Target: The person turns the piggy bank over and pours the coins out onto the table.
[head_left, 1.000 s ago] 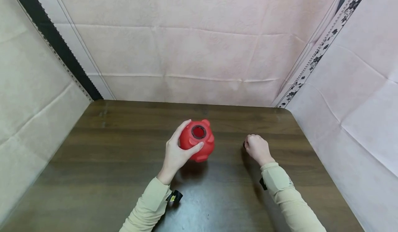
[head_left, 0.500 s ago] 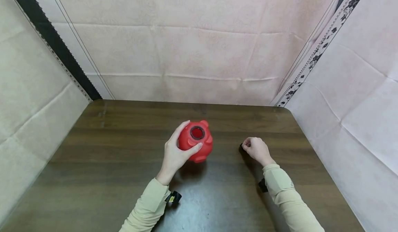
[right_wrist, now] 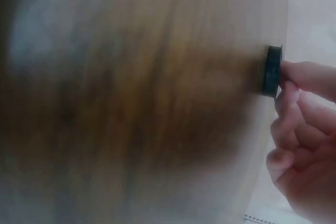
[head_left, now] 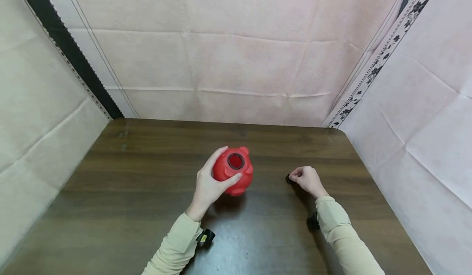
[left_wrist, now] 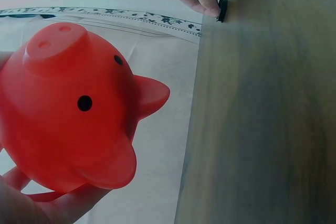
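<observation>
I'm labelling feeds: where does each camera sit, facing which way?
Head-worn: looks forward, down at the brown wood-grain table; left hand, right hand, pale green sleeves show.
Left wrist: worn there, faces the smooth red pig-shaped container; left hand partly shows, right hand beyond.
Right wrist: worn there, faces the table and small black disc; right hand shows.
Head and left wrist share the container.

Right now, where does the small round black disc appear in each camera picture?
Head: small round black disc right of centre, below the middle.
Left wrist: disc near the top, right of centre.
Right wrist: disc toward the right edge, above the middle, nearly edge-on.
Shared landmark: the bare right hand, holding it in all three.
</observation>
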{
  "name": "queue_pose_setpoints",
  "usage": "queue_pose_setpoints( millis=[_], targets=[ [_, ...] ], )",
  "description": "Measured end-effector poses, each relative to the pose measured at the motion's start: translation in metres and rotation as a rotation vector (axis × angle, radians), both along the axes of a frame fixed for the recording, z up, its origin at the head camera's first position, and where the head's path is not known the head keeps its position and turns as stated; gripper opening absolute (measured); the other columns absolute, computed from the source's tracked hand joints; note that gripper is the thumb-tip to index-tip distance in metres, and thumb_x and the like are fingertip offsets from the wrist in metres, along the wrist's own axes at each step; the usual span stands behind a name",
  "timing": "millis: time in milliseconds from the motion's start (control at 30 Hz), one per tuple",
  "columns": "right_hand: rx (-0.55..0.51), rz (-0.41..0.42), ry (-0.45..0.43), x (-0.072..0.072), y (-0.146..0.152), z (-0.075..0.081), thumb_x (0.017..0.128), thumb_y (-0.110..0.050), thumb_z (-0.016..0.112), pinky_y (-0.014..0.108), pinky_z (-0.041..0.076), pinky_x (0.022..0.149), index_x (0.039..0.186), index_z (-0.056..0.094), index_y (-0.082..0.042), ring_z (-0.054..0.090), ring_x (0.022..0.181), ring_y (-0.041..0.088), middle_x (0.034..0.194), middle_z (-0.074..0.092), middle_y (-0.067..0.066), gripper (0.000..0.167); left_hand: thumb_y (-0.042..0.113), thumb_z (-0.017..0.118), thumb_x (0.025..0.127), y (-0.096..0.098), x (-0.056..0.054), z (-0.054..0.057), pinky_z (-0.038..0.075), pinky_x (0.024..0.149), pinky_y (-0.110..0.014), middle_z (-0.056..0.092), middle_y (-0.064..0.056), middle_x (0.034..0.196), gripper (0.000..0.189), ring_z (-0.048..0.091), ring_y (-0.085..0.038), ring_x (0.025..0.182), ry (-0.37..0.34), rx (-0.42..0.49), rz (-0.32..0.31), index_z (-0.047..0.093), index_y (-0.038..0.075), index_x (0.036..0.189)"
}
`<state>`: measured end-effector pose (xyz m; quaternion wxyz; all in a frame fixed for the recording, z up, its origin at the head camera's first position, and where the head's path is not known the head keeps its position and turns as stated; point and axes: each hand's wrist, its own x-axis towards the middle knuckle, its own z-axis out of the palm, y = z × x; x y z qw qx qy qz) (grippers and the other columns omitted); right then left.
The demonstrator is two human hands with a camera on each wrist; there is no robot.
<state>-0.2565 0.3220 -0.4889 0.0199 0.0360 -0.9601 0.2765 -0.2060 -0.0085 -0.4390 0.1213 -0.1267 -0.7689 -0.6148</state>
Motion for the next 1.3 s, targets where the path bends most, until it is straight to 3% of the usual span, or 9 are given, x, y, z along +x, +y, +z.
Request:
queue_pose_setpoints(
  millis=[233,300,400,533,633,767,900,1100,1300],
  targets=[
    [0.073,0.038,0.068,0.015,-0.017,0.028,0.087,-0.011,0.067,0.038,0.053,0.069,0.090,0.073,-0.003,0.067,0.075,0.021,0.083,0.073,0.009,0.011,0.027,0.082,0.076,0.000,0.009,-0.006,0.059,0.084,-0.035,0.057,0.005,0.132,0.073,0.058,-0.021,0.116,-0.004,-0.028,-0.004,0.047,0.033,0.140],
    [0.027,0.065,0.164,0.023,-0.035,0.046,0.088,-0.016,0.068,0.040,0.054,0.072,0.098,0.072,-0.003,0.067,0.080,0.024,0.088,0.073,0.010,0.017,0.026,0.083,0.075,-0.002,0.010,-0.006,0.059,0.083,-0.035,0.057,0.005,0.131,0.074,0.057,-0.021,0.116,-0.007,-0.028,-0.003,0.047,0.033,0.139],
    [-0.121,0.213,0.232,0.034,-0.070,0.073,0.086,-0.024,0.072,0.044,0.055,0.083,0.123,0.063,-0.006,0.065,0.101,0.028,0.111,0.070,0.012,0.042,0.026,0.083,0.075,-0.004,0.011,-0.009,0.059,0.085,-0.034,0.057,0.006,0.131,0.075,0.057,-0.021,0.117,-0.026,0.000,-0.006,0.046,0.038,0.139],
    [-0.280,0.476,0.104,0.049,-0.111,0.095,0.077,-0.033,0.081,0.048,0.053,0.095,0.151,0.031,-0.020,0.048,0.130,0.029,0.145,0.046,0.006,0.090,0.024,0.083,0.075,-0.007,0.014,-0.010,0.058,0.086,-0.031,0.057,0.006,0.132,0.077,0.056,-0.021,0.119,-0.038,0.043,-0.030,0.044,0.043,0.139],
    [-0.330,0.589,0.006,0.053,-0.131,0.095,0.073,-0.032,0.084,0.038,0.055,0.094,0.154,0.011,-0.027,0.041,0.134,0.026,0.147,0.038,0.003,0.110,0.021,0.082,0.075,-0.008,0.015,-0.009,0.058,0.086,-0.028,0.055,0.005,0.134,0.079,0.054,-0.023,0.121,-0.035,0.061,-0.056,0.043,0.040,0.141],
    [-0.387,0.594,0.020,0.053,-0.144,0.088,0.071,-0.025,0.086,0.026,0.056,0.089,0.153,0.007,-0.025,0.046,0.128,0.025,0.140,0.043,0.005,0.114,0.023,0.082,0.076,-0.008,0.015,-0.007,0.057,0.087,-0.027,0.052,0.005,0.138,0.082,0.051,-0.024,0.124,-0.040,0.057,-0.099,0.038,0.040,0.143],
    [-0.402,0.533,0.108,0.055,-0.145,0.082,0.068,-0.024,0.088,0.026,0.056,0.088,0.151,0.016,-0.023,0.050,0.125,0.025,0.138,0.046,0.007,0.110,0.025,0.082,0.076,-0.010,0.011,-0.008,0.055,0.093,-0.031,0.041,0.007,0.147,0.091,0.043,-0.023,0.133,-0.056,0.071,-0.168,0.027,0.044,0.147],
    [-0.450,0.447,0.192,0.058,-0.143,0.083,0.065,-0.024,0.090,0.031,0.057,0.088,0.148,0.020,-0.027,0.051,0.125,0.024,0.137,0.048,0.003,0.109,0.020,0.075,0.081,-0.022,0.000,-0.014,0.051,0.100,-0.044,0.019,0.006,0.159,0.104,0.031,-0.029,0.144,-0.111,0.275,-0.346,0.003,0.046,0.151],
    [-0.549,0.472,0.185,0.060,-0.144,0.082,0.068,-0.018,0.088,0.027,0.055,0.089,0.144,0.017,-0.021,0.045,0.128,0.026,0.141,0.042,0.003,0.105,0.019,0.069,0.086,-0.023,-0.006,-0.014,0.051,0.101,-0.035,0.024,-0.002,0.157,0.097,0.033,-0.025,0.140,-0.155,0.358,-0.536,0.002,0.041,0.153]
  ],
)
